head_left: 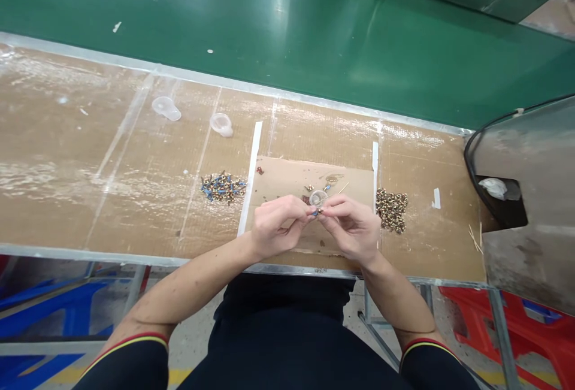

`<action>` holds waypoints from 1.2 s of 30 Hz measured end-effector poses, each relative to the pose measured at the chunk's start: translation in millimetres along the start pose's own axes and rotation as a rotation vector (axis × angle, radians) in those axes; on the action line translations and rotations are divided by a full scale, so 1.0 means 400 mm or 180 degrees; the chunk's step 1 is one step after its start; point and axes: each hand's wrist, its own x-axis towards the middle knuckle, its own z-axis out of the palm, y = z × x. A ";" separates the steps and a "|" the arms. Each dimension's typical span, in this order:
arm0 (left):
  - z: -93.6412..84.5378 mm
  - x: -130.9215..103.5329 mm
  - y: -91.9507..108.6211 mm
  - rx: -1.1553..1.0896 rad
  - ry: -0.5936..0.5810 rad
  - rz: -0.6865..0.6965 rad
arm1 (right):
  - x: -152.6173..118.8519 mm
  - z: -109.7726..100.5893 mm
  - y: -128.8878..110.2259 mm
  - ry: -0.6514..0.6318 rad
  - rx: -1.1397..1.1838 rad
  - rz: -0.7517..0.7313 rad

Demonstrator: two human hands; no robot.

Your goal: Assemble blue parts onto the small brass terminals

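My left hand (281, 224) and my right hand (353, 225) meet above a cardboard sheet (278, 183), fingertips pinched together. Between them is a small part (317, 212) with blue on it, mostly covered by the fingers, so its exact kind is unclear. Just beyond the fingertips stands a small clear cup (318, 197). A thin stick (344, 187) and a few loose small metal parts (309, 187) lie near the cup. Left of the sheet is a pile of blue and brass-coloured parts (223, 188); to the right, a pile of brass and dark parts (392, 210).
Two clear plastic cups (221, 124) (166, 108) lie farther left on the brown covered bench (135, 198). Behind it runs a green surface (269, 24). A metal box (530, 198) with a black cable borders the right end, near several thin sticks (475, 239).
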 end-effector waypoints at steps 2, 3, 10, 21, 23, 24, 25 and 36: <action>0.000 0.000 -0.001 -0.0093 -0.0016 -0.0101 | 0.002 -0.004 0.005 0.0002 -0.0045 -0.0089; 0.000 0.000 -0.001 -0.0151 -0.0024 -0.0164 | 0.003 -0.007 0.005 -0.0002 -0.0067 -0.0142; -0.011 -0.002 -0.004 -0.0323 -0.0394 -0.0633 | 0.005 -0.022 -0.007 0.0096 -0.0226 -0.0340; -0.019 0.012 -0.001 0.0562 -0.0792 0.0060 | 0.004 -0.013 -0.005 0.0062 -0.0262 -0.0438; -0.021 0.014 -0.003 0.0698 -0.0781 0.0192 | 0.006 -0.014 -0.009 0.0029 -0.0252 -0.0397; -0.021 0.015 -0.005 0.0726 -0.0766 0.0253 | 0.007 -0.015 -0.011 0.0002 -0.0232 -0.0382; -0.022 0.016 -0.007 0.0740 -0.0746 0.0308 | 0.008 -0.015 -0.013 -0.0031 -0.0199 -0.0363; -0.018 0.019 -0.010 0.0902 -0.0652 0.0820 | 0.004 -0.012 -0.025 -0.0126 0.0170 -0.0073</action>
